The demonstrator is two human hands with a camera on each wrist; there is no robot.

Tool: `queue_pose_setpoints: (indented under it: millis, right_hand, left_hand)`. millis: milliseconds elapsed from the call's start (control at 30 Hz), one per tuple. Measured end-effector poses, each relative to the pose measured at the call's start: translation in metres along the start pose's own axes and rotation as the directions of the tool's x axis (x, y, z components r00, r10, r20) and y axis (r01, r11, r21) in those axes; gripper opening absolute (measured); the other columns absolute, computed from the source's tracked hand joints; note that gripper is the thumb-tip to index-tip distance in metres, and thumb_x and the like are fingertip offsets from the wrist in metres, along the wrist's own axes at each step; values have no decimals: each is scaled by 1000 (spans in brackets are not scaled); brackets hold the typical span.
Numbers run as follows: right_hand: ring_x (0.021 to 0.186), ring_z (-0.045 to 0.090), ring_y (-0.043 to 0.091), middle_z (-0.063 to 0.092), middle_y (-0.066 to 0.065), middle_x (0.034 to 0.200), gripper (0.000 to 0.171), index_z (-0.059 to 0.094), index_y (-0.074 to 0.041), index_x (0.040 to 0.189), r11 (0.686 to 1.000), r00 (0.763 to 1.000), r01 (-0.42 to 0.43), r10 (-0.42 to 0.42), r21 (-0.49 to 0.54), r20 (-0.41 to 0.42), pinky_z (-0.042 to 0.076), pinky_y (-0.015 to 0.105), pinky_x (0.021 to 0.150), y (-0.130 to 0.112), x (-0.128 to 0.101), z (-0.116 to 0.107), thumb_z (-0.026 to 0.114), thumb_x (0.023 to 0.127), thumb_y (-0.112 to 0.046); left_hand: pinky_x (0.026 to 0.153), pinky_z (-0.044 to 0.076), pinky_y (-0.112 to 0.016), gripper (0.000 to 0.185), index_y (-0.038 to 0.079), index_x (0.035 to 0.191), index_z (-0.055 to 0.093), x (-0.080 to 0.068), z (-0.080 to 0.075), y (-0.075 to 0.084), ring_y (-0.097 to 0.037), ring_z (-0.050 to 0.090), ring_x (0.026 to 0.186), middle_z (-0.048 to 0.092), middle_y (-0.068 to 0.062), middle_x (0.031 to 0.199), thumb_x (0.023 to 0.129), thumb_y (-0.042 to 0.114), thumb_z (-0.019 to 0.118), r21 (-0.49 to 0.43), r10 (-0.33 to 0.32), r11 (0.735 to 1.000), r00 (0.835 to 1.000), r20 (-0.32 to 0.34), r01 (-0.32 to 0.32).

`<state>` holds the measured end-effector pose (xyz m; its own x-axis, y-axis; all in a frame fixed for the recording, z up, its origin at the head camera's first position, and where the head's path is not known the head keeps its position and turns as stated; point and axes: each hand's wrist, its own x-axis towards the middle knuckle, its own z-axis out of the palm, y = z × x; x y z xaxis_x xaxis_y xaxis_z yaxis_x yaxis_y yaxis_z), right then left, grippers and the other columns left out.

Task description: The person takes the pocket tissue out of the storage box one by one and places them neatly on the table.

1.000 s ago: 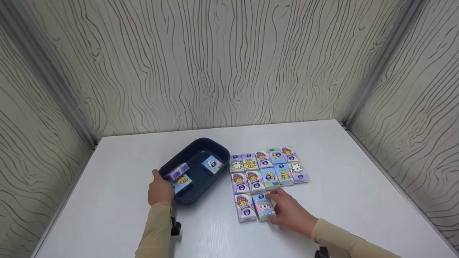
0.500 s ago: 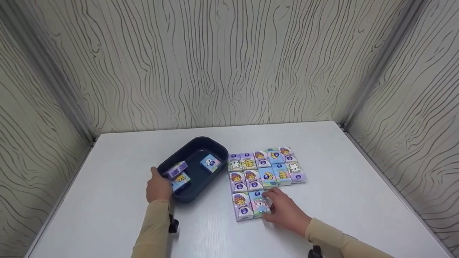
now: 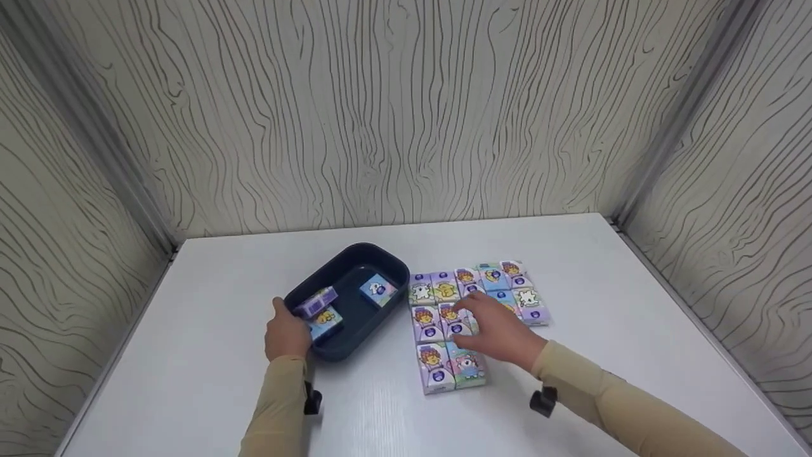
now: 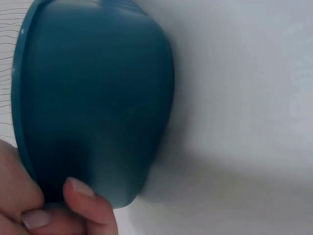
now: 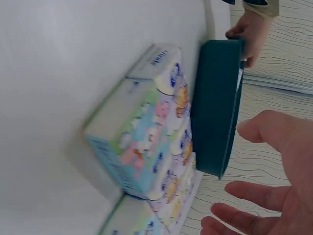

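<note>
Gripping dark blue plastic tub (image 3: 355,298) at lower-left rim with left hand (image 3: 287,335), steadying it; hovering right hand (image 3: 501,330), fingers spread and empty, over colourful cartoon packets (image 3: 472,304) on white tabletop (image 3: 602,355).

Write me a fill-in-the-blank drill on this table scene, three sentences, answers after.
1. The left hand holds the rim of the dark blue ____.
2. The number of packs lying inside the tray is ____.
3. The right hand is over the packs laid in rows on the white ____.

Missing words: tray; three; table
</note>
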<state>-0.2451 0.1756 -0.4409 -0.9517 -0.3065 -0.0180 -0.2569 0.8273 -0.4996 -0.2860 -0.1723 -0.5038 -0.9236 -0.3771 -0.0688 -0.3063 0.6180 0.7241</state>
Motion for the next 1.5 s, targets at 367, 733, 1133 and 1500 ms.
queue_pose_setpoints:
  millis: [367, 733, 1133, 1500]
  right_hand:
    - [121, 48, 24, 51, 6, 127, 45, 61, -8, 124, 991, 991, 111, -116, 72, 70, 37, 39, 101, -61, 77, 13, 71, 85, -30]
    - [105, 54, 25, 60, 17, 116, 54, 59, 2, 123, 988, 983, 132, -140, 74, 117, 41, 38, 94, -64, 132, 36, 76, 79, -25]
    - [104, 56, 25, 60, 17, 119, 59, 56, 4, 127, 995, 986, 86, -94, 58, 140, 42, 38, 93, -68, 146, 40, 77, 79, -22]
    - [107, 58, 27, 63, 14, 115, 58, 60, 0, 122, 977, 999, 38, -29, -210, 44, 44, 39, 92, -74, 154, 72, 81, 75, -27]
  left_hand:
    - [63, 45, -52, 49, 3, 141, 24, -2, -4, 1, -41, 61, 78, 60, -33, 100, 93, 7, 35, 19, -29, 999, 1000, 6, 29]
    - [64, 45, -53, 49, 2, 142, 26, 0, 1, 1, -41, 61, 78, 61, -33, 98, 94, 8, 35, 0, -25, 1000, 1000, -12, 25]
    - [65, 45, -53, 52, 1, 141, 26, 2, 5, -1, -39, 62, 76, 61, -33, 100, 90, 5, 39, 3, -22, 1000, 1000, -17, 22]
    - [66, 45, -55, 48, 0, 136, 31, -2, 1, 5, -43, 62, 78, 62, -34, 97, 89, 4, 42, 4, -7, 1000, 999, -48, 7]
